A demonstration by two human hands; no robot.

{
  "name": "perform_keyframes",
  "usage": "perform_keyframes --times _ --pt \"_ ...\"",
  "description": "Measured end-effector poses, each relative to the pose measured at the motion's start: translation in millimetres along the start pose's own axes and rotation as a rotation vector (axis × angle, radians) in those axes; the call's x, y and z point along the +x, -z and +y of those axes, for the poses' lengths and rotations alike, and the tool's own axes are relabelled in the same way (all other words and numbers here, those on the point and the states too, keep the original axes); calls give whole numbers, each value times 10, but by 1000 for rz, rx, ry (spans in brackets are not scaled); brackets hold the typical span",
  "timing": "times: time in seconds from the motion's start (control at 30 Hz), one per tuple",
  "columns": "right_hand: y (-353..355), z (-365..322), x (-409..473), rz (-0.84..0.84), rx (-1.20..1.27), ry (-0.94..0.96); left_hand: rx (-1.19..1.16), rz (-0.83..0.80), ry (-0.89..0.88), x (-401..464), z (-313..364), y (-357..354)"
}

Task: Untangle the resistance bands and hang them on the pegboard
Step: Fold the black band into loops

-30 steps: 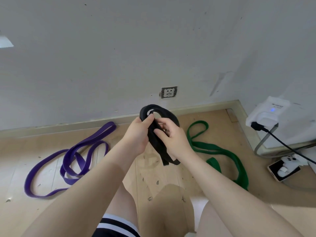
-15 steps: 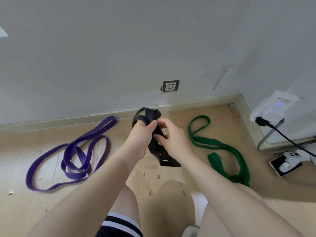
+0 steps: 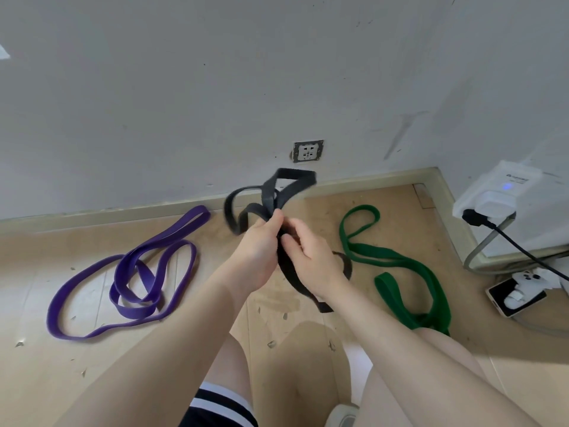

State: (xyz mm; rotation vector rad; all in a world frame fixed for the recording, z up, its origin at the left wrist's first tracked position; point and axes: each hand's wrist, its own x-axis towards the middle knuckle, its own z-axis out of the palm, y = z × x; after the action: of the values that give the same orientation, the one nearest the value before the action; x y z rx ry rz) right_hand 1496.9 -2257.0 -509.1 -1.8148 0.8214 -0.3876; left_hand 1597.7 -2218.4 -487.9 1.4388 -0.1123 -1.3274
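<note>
below the wall socket (image 3: 308, 151), held above the wooden floor (image 3: 77, 359): one black band (image 3: 268, 197), gathered in a bundle between both hands. i log its middle as hidden behind the fingers; loops stand up toward the socket, and a tail hangs down behind the right wrist, so i cannot count its turns or tell whether it is knotted.

writing: right of the socket, a white plug-in unit (image 3: 498, 192) carries a small dark logo, too small for me to read, beside a blue light. a black cable (image 3: 523, 245) runs from it out of frame.

left hand (image 3: 257, 251): fingers curled, thumb and forefinger pinching the black band at the bundle's top. right hand (image 3: 311, 249): fingers bent round the same bundle, gripping it just beside the left.

left of the socket, on the floor: purple band (image 3: 132, 272), overlapping loops. right of the socket, on the floor: green band (image 3: 397, 263), its near end cut off behind my right knee.
</note>
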Motion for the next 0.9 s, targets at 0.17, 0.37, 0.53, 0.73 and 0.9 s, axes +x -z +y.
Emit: perform_keyframes --times 0.17,0.37,0.53,0.73,0.9 --pt "-22 84 13 120 145 -110 205 -129 97 9 147 -13" --pt "-146 85 36 315 300 -212 416 127 -278 -180 -77 28" --pt "-293 -46 30 443 364 -271 437 273 -436 -207 -326 -56" --pt "-230 -23 -31 353 433 -310 657 99 -488 -177 -320 43" --pt "-287 5 -156 88 547 -248 791 92 -528 -160 -154 201"
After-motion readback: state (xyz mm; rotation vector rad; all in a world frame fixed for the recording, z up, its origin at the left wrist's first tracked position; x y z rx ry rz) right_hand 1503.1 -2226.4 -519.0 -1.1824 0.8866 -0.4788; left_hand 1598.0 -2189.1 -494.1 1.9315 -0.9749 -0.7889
